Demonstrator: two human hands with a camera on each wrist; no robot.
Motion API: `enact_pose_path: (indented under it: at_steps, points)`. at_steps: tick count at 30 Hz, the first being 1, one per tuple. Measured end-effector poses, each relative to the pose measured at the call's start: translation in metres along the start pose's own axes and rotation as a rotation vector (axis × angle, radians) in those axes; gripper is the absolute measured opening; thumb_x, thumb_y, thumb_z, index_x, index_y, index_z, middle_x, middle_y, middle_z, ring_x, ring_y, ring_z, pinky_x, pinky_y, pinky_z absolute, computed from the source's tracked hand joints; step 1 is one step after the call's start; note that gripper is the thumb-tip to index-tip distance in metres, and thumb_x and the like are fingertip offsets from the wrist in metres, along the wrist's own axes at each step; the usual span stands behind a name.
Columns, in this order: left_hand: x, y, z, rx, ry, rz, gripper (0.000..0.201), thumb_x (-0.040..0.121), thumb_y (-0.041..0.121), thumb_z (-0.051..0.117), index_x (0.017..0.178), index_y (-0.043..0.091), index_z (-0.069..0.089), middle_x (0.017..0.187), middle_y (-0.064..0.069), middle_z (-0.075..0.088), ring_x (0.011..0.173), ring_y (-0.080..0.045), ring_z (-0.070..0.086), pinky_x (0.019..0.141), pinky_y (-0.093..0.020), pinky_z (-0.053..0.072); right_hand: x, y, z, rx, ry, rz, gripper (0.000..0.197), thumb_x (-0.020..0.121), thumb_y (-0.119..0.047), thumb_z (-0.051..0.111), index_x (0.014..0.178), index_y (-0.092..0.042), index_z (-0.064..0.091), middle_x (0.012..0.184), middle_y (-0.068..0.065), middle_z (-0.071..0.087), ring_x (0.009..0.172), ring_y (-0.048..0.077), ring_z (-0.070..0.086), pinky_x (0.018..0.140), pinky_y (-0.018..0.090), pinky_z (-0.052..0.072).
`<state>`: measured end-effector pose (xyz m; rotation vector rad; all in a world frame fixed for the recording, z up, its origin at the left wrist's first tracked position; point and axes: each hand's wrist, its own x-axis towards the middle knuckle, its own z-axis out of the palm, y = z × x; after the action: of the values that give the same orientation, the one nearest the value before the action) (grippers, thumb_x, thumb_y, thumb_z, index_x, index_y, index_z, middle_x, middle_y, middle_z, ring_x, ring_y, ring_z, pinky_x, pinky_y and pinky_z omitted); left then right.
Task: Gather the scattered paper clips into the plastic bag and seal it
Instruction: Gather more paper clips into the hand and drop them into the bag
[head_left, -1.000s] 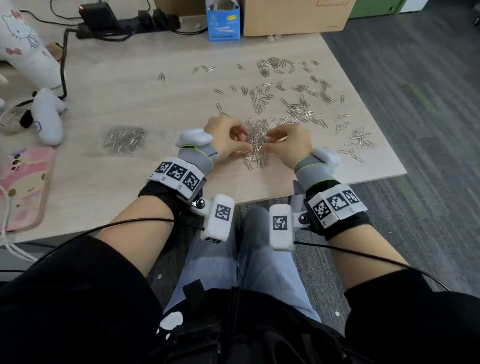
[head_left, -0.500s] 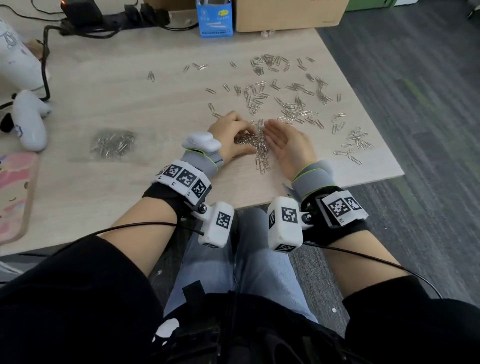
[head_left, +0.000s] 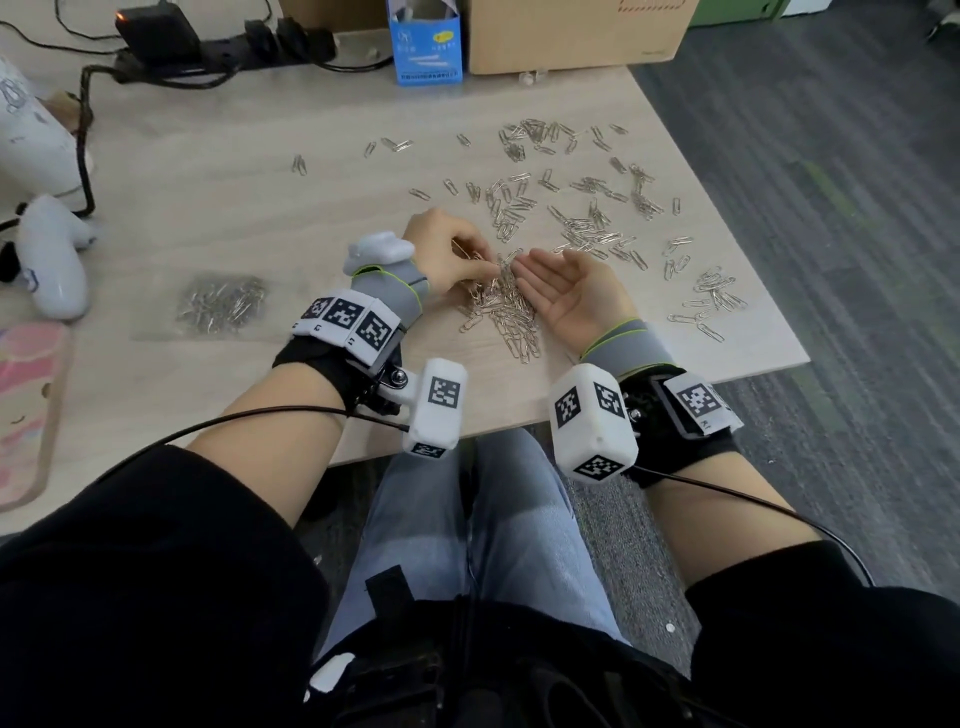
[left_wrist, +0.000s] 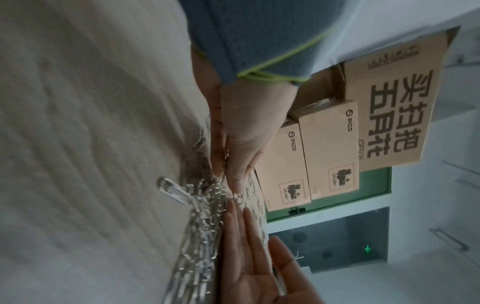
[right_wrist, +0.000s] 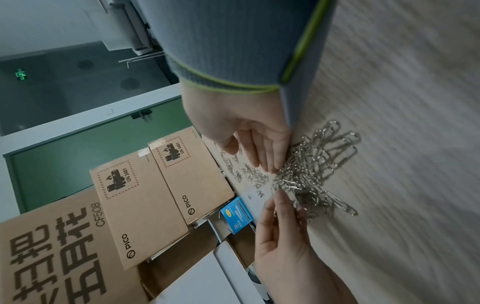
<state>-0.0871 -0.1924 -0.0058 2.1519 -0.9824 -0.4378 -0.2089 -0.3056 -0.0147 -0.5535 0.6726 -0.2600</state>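
Desk (head_left: 218, 208): L hand (head_left: 447, 254) pinches clips from pile (head_left: 504, 306); R hand (head_left: 566, 291) palm-up, fingers flat.

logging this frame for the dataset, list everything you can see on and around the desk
pile of paper clips: many, silver, between the hands
scattered paper clips: many, silver, far right of table
plastic bag: one, clear, holding clips, left of hands
table: one, light wood
small box: one, blue, far edge
cardboard box: one, brown, beside it
power strip: one, black, far left
phone case: one, pink, left edge
left hand: fingers curled, pinching clips
right hand: palm up, fingers straight, beside pile
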Motion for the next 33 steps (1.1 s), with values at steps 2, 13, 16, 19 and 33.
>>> enact_pose_path:
  at_steps: [2,13,16,19,33]
  points:
    - [0.003,0.004,-0.001,-0.095,-0.008,0.002,0.012,0.068,0.019,0.079,0.077,0.017,0.072,0.057,0.012,0.063,0.052,0.004,0.055,0.064,-0.023,0.047,0.001,-0.002,0.000,0.012,-0.006,0.007,0.033,0.100,-0.017,0.033,0.091,0.005,0.057,0.118,0.024,0.059,0.112,0.033,0.058,0.083,0.033,0.052]
    - [0.011,0.053,0.014,-0.152,-0.094,0.140,0.019,0.069,0.018,0.078,0.087,0.014,0.074,0.070,0.015,0.065,0.059,0.014,0.056,0.070,-0.009,0.045,0.005,-0.006,0.005,0.080,-0.078,0.034,0.028,0.100,-0.014,0.033,0.093,-0.003,0.058,0.082,0.012,0.066,0.064,0.020,0.066,0.060,0.031,0.059]
    - [0.010,0.055,0.009,-0.235,-0.061,0.116,0.021,0.071,0.016,0.076,0.092,0.012,0.073,0.076,0.001,0.071,0.063,0.009,0.060,0.073,-0.012,0.050,0.000,-0.012,0.002,0.130,-0.067,0.025,0.026,0.100,-0.009,0.032,0.093,0.003,0.054,0.085,0.020,0.064,0.073,0.031,0.068,0.062,0.034,0.059]
    - [0.012,0.044,0.003,-0.113,0.042,0.068,0.030,0.071,0.026,0.071,0.099,0.017,0.072,0.099,-0.006,0.073,0.089,-0.004,0.066,0.087,-0.021,0.051,-0.010,-0.017,-0.001,0.226,-0.047,0.056,0.030,0.101,-0.007,0.029,0.091,0.009,0.052,0.084,0.027,0.062,0.113,0.037,0.057,0.089,0.035,0.051]
    - [-0.015,0.014,0.025,0.340,-0.193,0.113,0.067,0.047,0.069,0.064,0.102,0.031,0.065,0.118,-0.001,0.054,0.111,-0.027,0.046,0.094,-0.034,0.034,-0.038,-0.025,-0.013,0.509,0.022,0.102,0.034,0.101,-0.007,0.026,0.091,0.015,0.051,0.140,0.026,0.043,0.132,0.039,0.041,0.113,0.037,0.031]
